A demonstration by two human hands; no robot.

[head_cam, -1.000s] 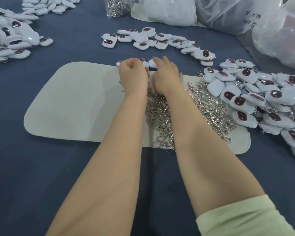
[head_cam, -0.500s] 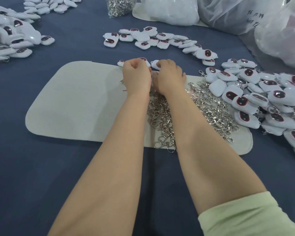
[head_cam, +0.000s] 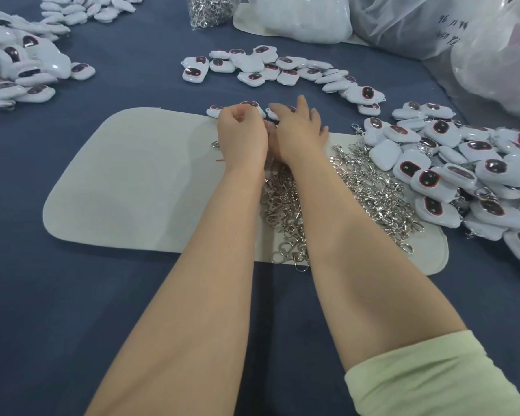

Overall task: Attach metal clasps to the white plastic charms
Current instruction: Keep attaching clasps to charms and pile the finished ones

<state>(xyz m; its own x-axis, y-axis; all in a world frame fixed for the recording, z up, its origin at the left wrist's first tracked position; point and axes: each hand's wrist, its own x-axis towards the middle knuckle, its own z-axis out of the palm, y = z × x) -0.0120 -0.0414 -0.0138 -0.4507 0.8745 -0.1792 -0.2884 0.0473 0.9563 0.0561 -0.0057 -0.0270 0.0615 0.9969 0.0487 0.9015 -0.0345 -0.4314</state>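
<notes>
My left hand (head_cam: 241, 136) and right hand (head_cam: 297, 132) meet at the far edge of the pale felt mat (head_cam: 126, 181). The left hand's fingers are curled in, apparently round a white charm that the hand hides. The right hand's thumb and forefinger press against the left hand, seemingly pinching a metal clasp, while its other fingers stretch forward over a loose charm (head_cam: 275, 114). A heap of metal clasps (head_cam: 370, 187) lies on the mat under and to the right of my forearms. One single clasp (head_cam: 215, 144) lies just left of my left hand.
White charms with dark red-rimmed windows are piled at the right (head_cam: 469, 181), in an arc beyond my hands (head_cam: 270, 70), and at far left (head_cam: 18, 73). A bag of clasps (head_cam: 210, 7) and big plastic bags (head_cam: 433, 25) stand at the back on the blue tablecloth.
The right hand's outer fingers, curled half a second ago, are stretched forward again. Both hands stay together at the mat's far edge. The left hand stays curled.
</notes>
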